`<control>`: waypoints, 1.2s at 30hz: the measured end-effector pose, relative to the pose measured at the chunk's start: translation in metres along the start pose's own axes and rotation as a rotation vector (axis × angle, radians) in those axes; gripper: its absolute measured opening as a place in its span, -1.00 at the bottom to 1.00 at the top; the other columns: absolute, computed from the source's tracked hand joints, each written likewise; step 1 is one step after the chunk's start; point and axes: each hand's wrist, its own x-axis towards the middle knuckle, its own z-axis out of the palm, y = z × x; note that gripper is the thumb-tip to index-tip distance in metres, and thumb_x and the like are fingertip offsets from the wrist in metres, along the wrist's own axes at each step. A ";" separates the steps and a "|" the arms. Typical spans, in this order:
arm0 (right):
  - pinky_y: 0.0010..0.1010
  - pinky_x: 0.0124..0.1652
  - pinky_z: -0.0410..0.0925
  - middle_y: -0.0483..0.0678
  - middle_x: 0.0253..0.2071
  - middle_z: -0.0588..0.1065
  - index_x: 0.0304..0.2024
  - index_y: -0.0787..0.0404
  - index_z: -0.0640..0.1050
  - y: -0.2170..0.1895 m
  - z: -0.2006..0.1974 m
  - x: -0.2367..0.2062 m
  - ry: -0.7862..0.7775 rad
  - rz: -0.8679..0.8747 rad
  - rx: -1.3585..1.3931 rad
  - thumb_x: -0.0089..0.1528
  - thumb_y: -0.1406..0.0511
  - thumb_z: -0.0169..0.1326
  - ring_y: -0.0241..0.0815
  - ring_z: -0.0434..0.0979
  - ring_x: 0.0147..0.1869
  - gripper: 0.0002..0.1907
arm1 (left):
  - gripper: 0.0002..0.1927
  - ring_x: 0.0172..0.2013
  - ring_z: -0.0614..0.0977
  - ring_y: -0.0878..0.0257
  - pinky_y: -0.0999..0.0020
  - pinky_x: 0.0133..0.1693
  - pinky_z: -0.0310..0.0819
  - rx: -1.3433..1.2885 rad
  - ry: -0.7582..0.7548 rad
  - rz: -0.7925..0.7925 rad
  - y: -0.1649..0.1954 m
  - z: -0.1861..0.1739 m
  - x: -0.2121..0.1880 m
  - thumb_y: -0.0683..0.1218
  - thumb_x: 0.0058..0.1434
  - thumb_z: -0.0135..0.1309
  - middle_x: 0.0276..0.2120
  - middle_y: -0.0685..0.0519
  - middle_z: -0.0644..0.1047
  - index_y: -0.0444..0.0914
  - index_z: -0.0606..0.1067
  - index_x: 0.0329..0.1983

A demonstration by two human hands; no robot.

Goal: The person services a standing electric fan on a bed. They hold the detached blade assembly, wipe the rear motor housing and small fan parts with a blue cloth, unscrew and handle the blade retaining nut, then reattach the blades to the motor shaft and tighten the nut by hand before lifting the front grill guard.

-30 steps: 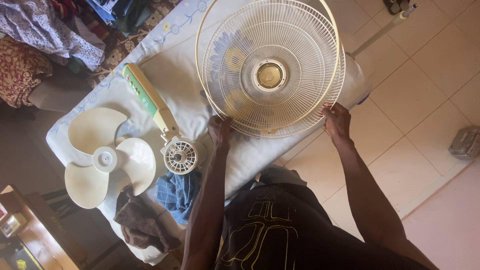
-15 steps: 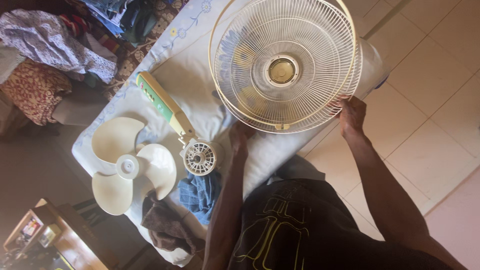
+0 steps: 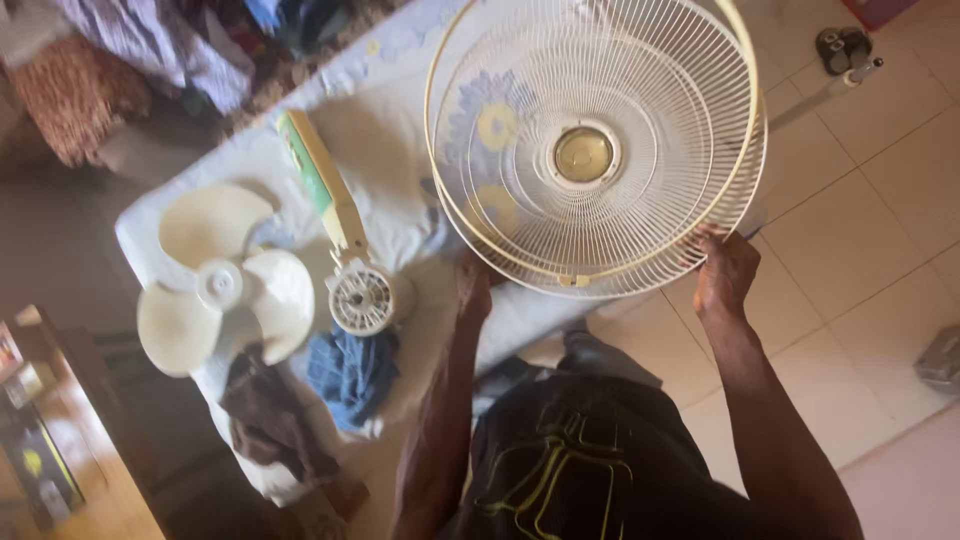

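I hold up a round cream wire fan guard (image 3: 600, 150) with a gold centre cap, in front of a white cloth-covered table. My left hand (image 3: 472, 283) grips its lower left rim. My right hand (image 3: 725, 272) grips its lower right rim. A cream three-blade fan propeller (image 3: 220, 285) lies on the cloth at the left. Beside it lies the fan motor body (image 3: 362, 297) with a green and cream neck (image 3: 315, 185).
A blue rag (image 3: 350, 372) and a dark brown rag (image 3: 262, 420) lie at the near edge of the cloth-covered table (image 3: 400, 130). Piled clothes (image 3: 150, 50) sit at upper left. Tiled floor (image 3: 850, 250) spreads to the right. A wooden piece of furniture (image 3: 60, 450) stands lower left.
The view has shifted a little; the fan guard stays held in both hands and appears raised slightly and closer. The propeller and motor lie where they were.
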 end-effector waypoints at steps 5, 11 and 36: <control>-0.44 -0.39 0.43 -0.01 -0.21 0.58 -0.06 0.30 0.57 -0.023 -0.019 0.024 -0.101 -0.040 -0.019 0.30 0.49 0.00 -0.20 0.64 -0.21 -0.80 | -0.49 -0.38 0.67 0.10 0.27 -0.40 0.62 -0.369 0.033 -0.228 0.028 0.004 -0.008 -0.11 0.33 0.03 -0.23 -0.18 0.61 -0.47 0.36 0.28; -0.39 -0.39 0.42 0.02 -0.22 0.56 -0.10 0.33 0.56 -0.019 -0.035 0.051 -0.155 0.001 -0.027 0.27 0.50 -0.06 -0.15 0.64 -0.22 -0.79 | -0.43 -0.41 0.73 0.12 0.30 -0.48 0.68 -0.119 0.294 -0.154 0.101 -0.018 -0.010 -0.22 0.20 0.07 -0.25 -0.25 0.65 -0.49 0.30 0.29; -0.43 -0.47 0.47 0.02 -0.21 0.58 -0.07 0.37 0.58 0.027 0.014 0.056 -0.042 0.076 0.031 0.23 0.44 0.03 -0.14 0.65 -0.26 -0.76 | -0.50 -0.24 0.74 0.08 0.34 -0.35 0.75 -0.076 0.721 0.245 0.243 -0.170 -0.030 -0.29 0.25 -0.02 -0.11 -0.30 0.60 -0.51 0.33 0.28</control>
